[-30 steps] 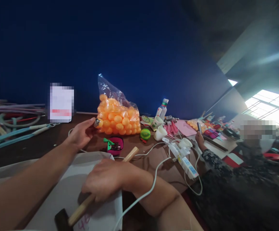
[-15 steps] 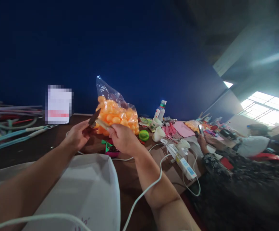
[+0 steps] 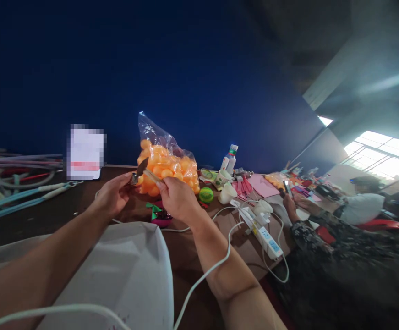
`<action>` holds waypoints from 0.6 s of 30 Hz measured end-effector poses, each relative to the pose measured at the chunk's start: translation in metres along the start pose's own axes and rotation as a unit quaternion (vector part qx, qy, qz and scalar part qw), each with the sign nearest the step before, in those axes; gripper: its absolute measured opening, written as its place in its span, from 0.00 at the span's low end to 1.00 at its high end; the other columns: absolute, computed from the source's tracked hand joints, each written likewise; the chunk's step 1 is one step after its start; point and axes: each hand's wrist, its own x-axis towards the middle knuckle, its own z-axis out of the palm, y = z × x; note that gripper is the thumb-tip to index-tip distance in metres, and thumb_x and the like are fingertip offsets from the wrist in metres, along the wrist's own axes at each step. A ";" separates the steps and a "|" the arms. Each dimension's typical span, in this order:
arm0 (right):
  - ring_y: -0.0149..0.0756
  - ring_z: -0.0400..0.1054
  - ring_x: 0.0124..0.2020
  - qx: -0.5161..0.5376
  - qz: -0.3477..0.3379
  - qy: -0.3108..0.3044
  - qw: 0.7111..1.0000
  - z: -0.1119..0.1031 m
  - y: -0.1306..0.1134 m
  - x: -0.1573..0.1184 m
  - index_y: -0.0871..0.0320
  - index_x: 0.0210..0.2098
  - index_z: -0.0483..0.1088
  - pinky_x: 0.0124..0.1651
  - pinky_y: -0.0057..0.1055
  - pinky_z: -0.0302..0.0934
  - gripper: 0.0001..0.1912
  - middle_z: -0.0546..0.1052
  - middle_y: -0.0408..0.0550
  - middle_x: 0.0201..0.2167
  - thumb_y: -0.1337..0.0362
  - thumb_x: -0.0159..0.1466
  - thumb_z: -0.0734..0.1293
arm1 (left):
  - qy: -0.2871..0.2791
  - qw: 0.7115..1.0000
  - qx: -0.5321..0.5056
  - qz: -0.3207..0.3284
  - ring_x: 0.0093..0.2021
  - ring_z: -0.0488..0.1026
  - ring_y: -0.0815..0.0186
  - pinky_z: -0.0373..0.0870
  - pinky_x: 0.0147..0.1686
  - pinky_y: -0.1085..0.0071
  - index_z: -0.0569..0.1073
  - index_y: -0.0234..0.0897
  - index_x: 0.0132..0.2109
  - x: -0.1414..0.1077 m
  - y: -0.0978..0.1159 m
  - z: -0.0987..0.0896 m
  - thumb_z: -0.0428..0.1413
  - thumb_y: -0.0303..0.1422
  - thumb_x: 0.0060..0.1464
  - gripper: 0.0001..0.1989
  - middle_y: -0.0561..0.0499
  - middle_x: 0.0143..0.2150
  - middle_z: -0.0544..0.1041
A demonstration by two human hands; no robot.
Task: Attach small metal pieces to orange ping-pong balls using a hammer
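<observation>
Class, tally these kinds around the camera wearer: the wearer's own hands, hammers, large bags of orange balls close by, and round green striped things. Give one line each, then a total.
Wearer's hands: 2 (left hand, right hand)
Hammer: 1
Large bag of orange balls: 1
Round green striped thing: 1
Total: 5

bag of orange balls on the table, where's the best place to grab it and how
Probably pinch the bag of orange balls by its clear upper-left peak, fingers coming from above: that slack plastic stands over the balls, while the right hand covers some of the lower front.
</observation>
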 end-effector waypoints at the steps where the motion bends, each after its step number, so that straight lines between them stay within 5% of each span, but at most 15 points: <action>1: 0.38 0.66 0.35 0.003 0.002 0.004 1.000 0.000 0.000 0.000 0.58 0.37 0.67 0.37 0.32 0.54 0.16 0.74 0.51 0.36 0.57 0.70 0.53 | -0.004 1.000 -0.001 0.005 0.28 0.73 0.69 0.72 0.27 0.75 0.75 0.29 0.35 0.001 0.000 -0.001 0.56 0.23 0.51 0.04 0.49 0.28 0.77; 18: 0.37 0.67 0.34 0.006 0.006 0.018 1.000 0.003 -0.003 -0.002 0.58 0.36 0.68 0.36 0.32 0.53 0.15 0.75 0.51 0.35 0.57 0.69 0.55 | -0.055 0.998 0.016 0.032 0.29 0.75 0.68 0.74 0.29 0.74 0.77 0.32 0.35 0.011 -0.007 -0.012 0.60 0.27 0.47 0.06 0.49 0.30 0.78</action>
